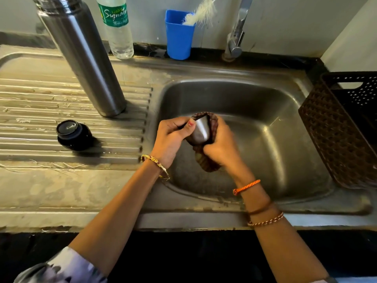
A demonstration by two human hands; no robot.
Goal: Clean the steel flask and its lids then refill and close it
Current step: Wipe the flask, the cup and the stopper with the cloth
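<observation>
Over the sink [265, 111], left hand [170, 139] grips the steel cup lid [201, 129], right hand [221, 147] grips a cloth [206, 162] round it; the flask [81, 56] stands open, black stopper [73, 134] aside, refilling and closing apparently remain.

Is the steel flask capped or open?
Open. The steel flask shows bare neck threads; its black inner lid sits apart on the drainboard.

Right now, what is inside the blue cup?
A white bottle brush stands in the blue cup, bristles sticking out above the rim. Its lower end and the cup's bottom are hidden.

Upright open flask [81, 58], cloth-wrapped steel lid [201, 129]
</observation>
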